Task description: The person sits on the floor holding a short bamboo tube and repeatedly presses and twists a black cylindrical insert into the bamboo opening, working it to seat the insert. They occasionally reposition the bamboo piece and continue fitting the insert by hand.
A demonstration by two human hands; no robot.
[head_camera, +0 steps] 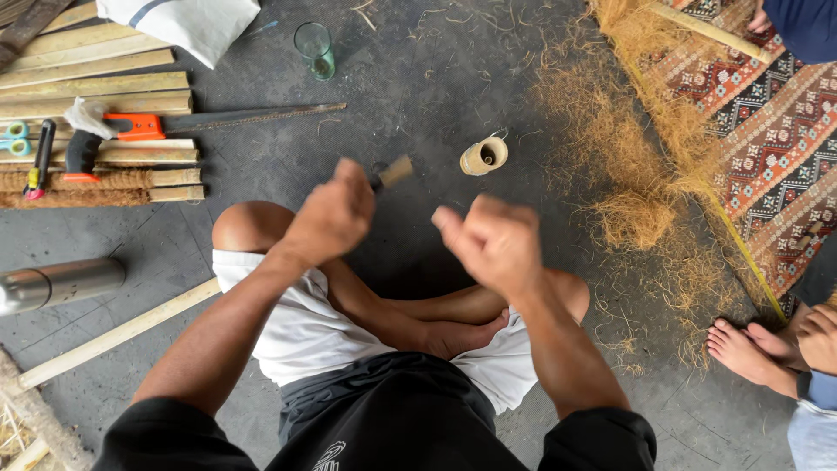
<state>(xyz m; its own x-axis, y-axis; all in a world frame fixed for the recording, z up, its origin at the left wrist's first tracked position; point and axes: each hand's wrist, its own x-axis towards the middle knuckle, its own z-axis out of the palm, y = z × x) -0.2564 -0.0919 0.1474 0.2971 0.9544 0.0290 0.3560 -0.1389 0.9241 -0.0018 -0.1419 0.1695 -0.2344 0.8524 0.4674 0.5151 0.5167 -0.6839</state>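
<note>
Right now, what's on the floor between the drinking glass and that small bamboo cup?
In the head view, only bare dark floor with a few stray fibres lies between the glass and the bamboo cup. The saw blade's tip ends just short of that line.

Dark grey concrete floor [418, 96], scuffed & littered w/ loose straw bits. Top left: stack of flat pale bamboo slats [96, 87], w/ an orange-handled handsaw [218, 119] lying across them. Beside it a white fabric sack [187, 24] and a clear green-tinted drinking glass [315, 50], upright. Centre: short cut bamboo tube [484, 156] on its side. Left: shiny steel flask [57, 284] and a long pale bamboo pole [113, 336]. Right: heap of brown coconut fibre [623, 166] beside a red patterned woven mat [767, 131].
</note>
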